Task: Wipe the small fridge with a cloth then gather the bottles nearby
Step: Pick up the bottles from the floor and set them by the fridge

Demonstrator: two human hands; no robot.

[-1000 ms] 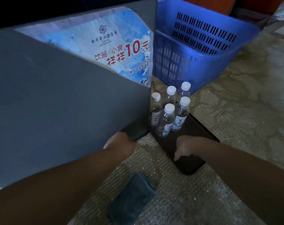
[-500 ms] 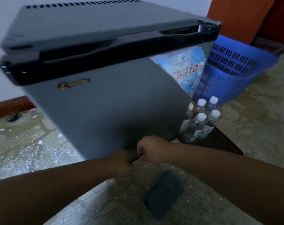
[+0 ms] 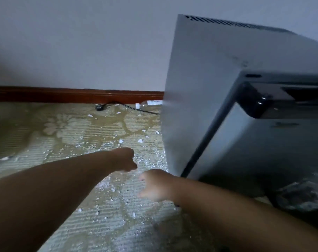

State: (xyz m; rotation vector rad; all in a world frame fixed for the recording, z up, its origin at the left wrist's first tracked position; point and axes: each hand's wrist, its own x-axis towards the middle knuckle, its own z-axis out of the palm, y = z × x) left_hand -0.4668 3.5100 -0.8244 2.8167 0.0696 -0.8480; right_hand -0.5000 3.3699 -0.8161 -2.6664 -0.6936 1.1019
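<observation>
The small grey fridge [image 3: 200, 91] fills the right side, with its pale side panel facing me and its dark door top at the upper right. My left hand [image 3: 126, 161] hovers over the carpet left of the fridge's lower corner, fingers curled into a fist and holding nothing. Just below it, my right hand [image 3: 154, 184] hangs close to that corner with loosely bent fingers, also holding nothing. A clear bottle with a white cap [image 3: 149, 103] lies by the skirting board behind the fridge. The cloth and the group of bottles are out of view.
The patterned carpet [image 3: 63, 135] is strewn with white flakes. A black plug and cord [image 3: 100, 107] run along the dark red skirting board [image 3: 45, 94] under the white wall. A blurred pale shape [image 3: 300, 193] lies at the lower right.
Both hands have let go of the fridge's bottom edge and now hang free over the carpet. My view has swung left, so the cloth, basket and bottles have dropped out of sight.
</observation>
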